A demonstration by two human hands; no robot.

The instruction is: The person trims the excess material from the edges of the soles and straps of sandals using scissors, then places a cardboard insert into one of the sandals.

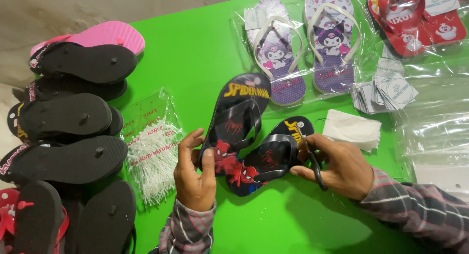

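Far left, I see a stack of black-soled flip-flops [73, 132], a pink one on top. Next, a clear bag of white plastic tag pins [154, 154] on the green counter [195, 53]. Left hand [194, 173]: fingers clamped on the heel edge of the black flip-flop pair [246, 136] with red-and-blue superhero print, mid-counter. Right hand [337, 166]: fingers closed on the second sandal's strap, gripping a dark tool [316, 171]. Beyond: a bagged purple cartoon pair [303, 48], white round-printed card tags [391, 90], a white folded sheet [352, 129], a red bagged pair [415, 19], and clear bags [435, 132].
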